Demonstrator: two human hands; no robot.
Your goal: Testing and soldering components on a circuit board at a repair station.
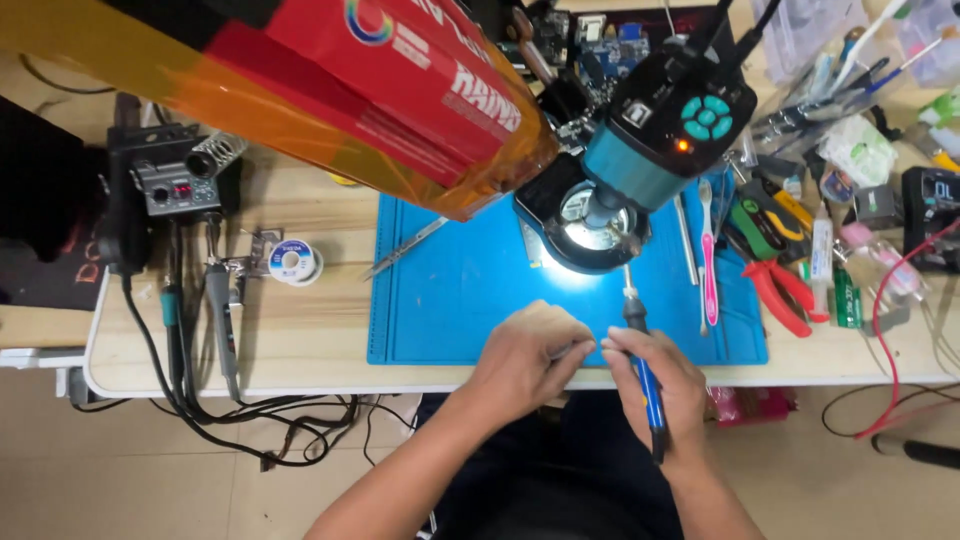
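Closed fingers of the left hand [528,352] pinch something small near the front edge of the blue work mat [440,300]; the piece itself is hidden under the fingers and cannot be identified. Reading left to right across the bench: a soldering station [170,185] sits at the far left with its irons [220,300] resting along the wooden tabletop [300,330], cables trailing over the edge; a spool of solder wire [292,262] stands just beside them, within reach but off the mat. Tweezers [405,248] lie on the mat's upper left. At the mat's centre stands a teal microscope [650,140] with a lit ring light, evidently positioned to illuminate and magnify the working zone, though both hands are nearer the person than the bright patch. The right hand [665,385] is wrapped firmly round a blue-handled precision screwdriver [645,370], held like a pen, its shaft angled up toward the light. The two hands meet, so the pinched piece sits directly left of the tool grip, touching or nearly so. Further right lie a pink toothbrush [709,250], red-handled pliers [785,295] and assorted bottles, set clear of the mat, presumably kept to hand
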